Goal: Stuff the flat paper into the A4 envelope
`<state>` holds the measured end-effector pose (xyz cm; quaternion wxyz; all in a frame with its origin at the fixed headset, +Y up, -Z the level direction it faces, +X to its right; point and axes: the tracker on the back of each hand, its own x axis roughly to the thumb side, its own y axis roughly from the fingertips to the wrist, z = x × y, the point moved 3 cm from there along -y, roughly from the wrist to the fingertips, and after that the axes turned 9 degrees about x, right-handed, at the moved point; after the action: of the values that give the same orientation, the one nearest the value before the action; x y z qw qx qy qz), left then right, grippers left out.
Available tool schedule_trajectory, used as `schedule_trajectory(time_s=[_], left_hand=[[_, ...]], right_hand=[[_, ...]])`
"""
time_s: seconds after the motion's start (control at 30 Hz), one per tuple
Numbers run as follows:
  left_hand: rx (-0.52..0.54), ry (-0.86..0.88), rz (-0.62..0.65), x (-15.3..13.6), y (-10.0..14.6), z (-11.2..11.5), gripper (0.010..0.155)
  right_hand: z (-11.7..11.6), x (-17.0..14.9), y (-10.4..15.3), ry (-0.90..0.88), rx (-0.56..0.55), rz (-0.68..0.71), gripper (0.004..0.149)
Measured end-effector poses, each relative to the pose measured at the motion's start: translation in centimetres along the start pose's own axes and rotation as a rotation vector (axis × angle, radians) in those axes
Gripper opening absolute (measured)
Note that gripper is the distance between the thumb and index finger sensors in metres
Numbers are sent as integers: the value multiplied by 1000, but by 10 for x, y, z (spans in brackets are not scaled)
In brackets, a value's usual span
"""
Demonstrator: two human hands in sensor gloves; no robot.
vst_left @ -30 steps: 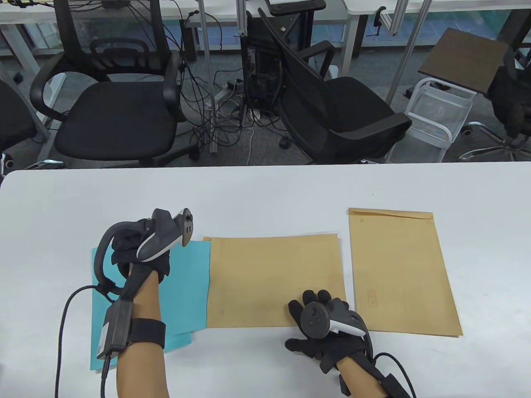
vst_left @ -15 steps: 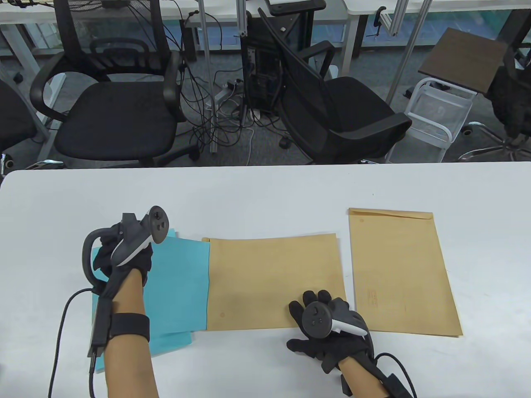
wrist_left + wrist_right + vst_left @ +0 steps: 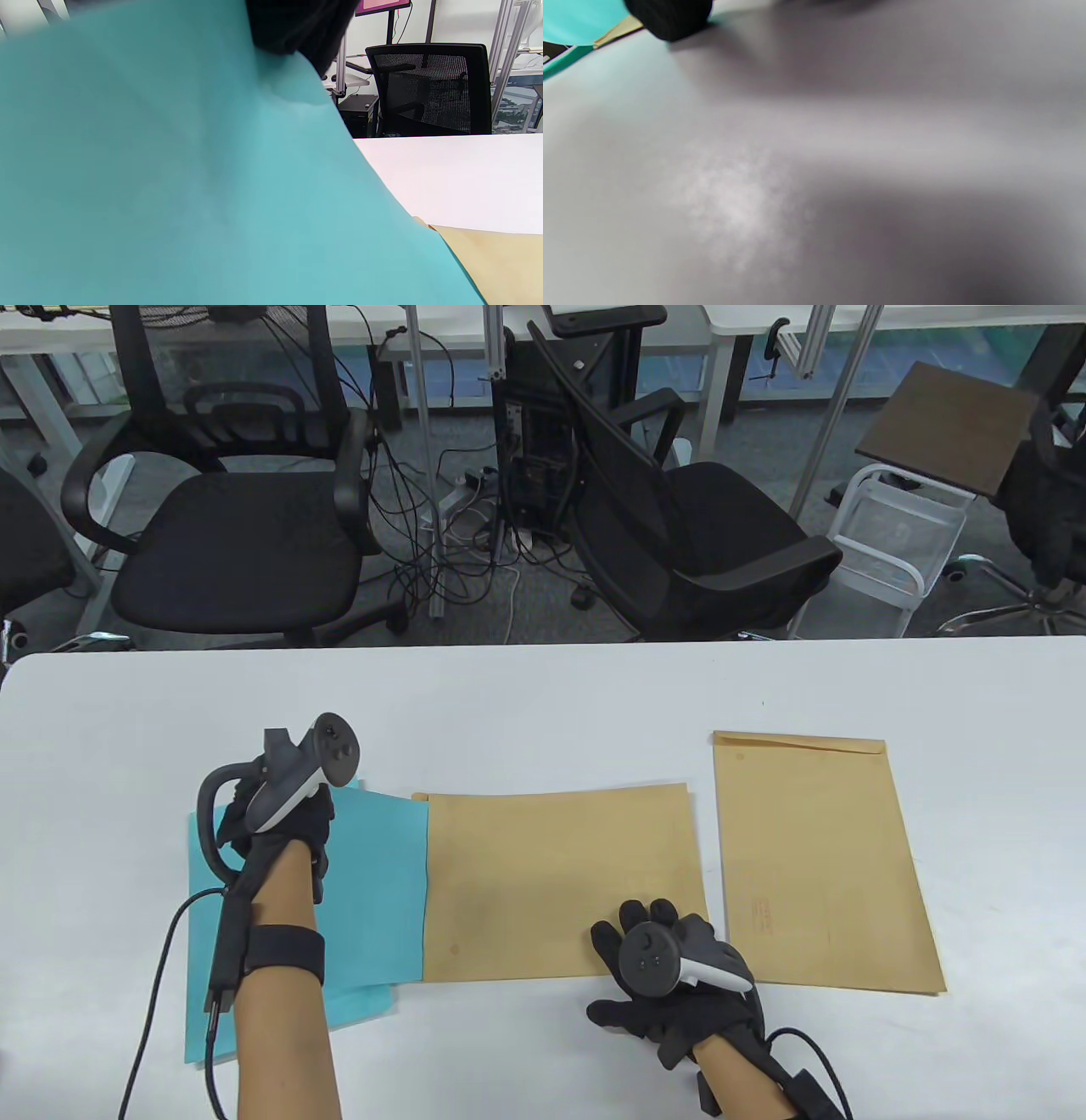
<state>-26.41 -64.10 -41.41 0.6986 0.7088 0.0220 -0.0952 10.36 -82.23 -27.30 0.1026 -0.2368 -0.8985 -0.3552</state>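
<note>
On the white surface (image 3: 543,704), the teal paper (image 3: 373,891) lay partly inside the brown envelope (image 3: 560,882) near the front edge. The left hand (image 3: 280,823), gripping the paper's far corner, had shifted back toward the envelope, suggesting another push inward. The right hand (image 3: 670,976) pressed the envelope flat, fingers spread.

table view high overhead, wrist views near, sharing teal paper (image 3: 169,169)
</note>
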Motion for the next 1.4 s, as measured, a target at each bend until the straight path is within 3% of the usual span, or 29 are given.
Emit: schedule_trajectory(time_s=[0.93, 1.4], left_hand=[[-5, 153, 33, 9, -7, 24, 41], [2, 121, 42, 28, -8, 46, 41]], right_hand=[[0, -1, -1, -30, -1, 22, 91], [1, -2, 0, -35, -3, 33, 92]])
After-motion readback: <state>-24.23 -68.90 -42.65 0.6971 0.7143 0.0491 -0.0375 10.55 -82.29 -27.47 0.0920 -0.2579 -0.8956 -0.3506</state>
